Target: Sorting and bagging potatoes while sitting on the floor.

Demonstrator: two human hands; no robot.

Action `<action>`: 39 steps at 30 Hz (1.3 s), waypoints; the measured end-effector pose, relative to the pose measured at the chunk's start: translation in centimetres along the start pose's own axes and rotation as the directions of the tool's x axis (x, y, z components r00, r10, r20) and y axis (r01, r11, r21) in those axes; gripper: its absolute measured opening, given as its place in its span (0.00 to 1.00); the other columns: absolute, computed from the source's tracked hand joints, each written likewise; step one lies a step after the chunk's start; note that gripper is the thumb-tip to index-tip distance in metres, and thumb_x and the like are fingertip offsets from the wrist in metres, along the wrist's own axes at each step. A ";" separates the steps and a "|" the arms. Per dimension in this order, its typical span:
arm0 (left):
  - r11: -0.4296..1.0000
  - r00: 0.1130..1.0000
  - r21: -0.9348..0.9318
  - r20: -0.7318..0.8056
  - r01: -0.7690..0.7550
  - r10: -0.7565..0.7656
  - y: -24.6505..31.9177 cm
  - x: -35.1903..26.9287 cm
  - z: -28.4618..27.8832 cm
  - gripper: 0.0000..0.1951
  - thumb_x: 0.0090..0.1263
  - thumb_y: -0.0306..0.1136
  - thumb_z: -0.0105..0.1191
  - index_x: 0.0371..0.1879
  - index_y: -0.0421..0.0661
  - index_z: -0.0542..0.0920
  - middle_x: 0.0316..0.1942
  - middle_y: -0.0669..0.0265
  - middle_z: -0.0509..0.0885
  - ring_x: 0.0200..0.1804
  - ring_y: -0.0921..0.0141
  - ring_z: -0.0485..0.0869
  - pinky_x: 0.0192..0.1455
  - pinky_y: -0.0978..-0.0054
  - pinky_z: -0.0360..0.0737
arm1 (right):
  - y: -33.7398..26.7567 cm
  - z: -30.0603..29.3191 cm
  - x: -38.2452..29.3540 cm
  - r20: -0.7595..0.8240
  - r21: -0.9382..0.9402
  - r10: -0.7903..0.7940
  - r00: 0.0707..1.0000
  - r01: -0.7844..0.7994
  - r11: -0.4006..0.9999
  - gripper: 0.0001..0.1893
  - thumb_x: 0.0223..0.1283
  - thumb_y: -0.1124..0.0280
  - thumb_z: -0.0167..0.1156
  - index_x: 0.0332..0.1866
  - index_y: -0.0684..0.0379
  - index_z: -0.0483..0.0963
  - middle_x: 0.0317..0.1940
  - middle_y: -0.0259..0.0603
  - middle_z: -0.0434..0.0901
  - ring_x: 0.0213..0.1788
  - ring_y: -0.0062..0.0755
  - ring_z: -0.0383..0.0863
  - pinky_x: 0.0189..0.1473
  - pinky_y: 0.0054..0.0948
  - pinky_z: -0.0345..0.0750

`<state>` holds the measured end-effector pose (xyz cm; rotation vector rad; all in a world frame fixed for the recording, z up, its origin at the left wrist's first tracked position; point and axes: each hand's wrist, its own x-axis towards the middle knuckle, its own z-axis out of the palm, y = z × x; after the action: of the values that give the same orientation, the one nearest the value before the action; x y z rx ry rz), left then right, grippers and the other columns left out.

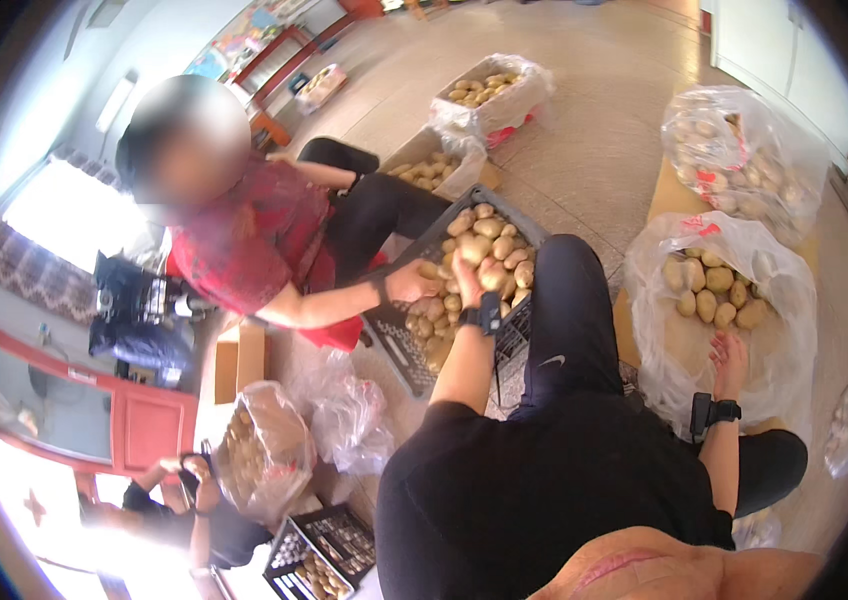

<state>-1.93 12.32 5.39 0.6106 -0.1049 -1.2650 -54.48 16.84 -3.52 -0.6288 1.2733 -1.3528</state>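
Note:
My left hand (467, 280) is inside a dark plastic crate (403, 354) of potatoes. It seems to cradle a pale potato (475, 250), its fingers mostly hidden and some potatoes beside it blurred. To the right, my right hand (729, 364) has its fingers apart and holds nothing. It is just short of a group of potatoes (719, 280) in an open clear plastic bag (784, 345). Across the crate, a co-worker's hand (413, 281) reaches in among the potatoes, close to my left hand.
Bag-lined boxes of potatoes (495, 124) stand beyond the crate. A full plastic bag (746, 154) lies at upper right. To the left are a cardboard box (240, 362), a potato bag (263, 450), and another crate (319, 551) near a second person (221, 525). My knee (574, 300) borders the crate.

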 end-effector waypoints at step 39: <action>0.421 0.689 0.850 0.099 0.316 -0.718 -30.1 -3.3 11.0 0.10 0.70 0.29 0.49 0.45 0.39 0.77 0.44 0.58 0.81 0.47 0.63 0.79 0.50 0.64 0.78 | 2.7 0.7 -2.3 -0.071 -0.570 -0.262 0.962 0.177 0.802 0.15 0.55 0.63 0.61 0.41 0.63 0.74 0.33 0.44 0.80 0.35 0.35 0.80 0.40 0.32 0.76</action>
<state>-33.23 6.25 0.86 1.1637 -1.0043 -2.0147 -52.39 19.26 -5.10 -1.1314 1.7883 -1.2186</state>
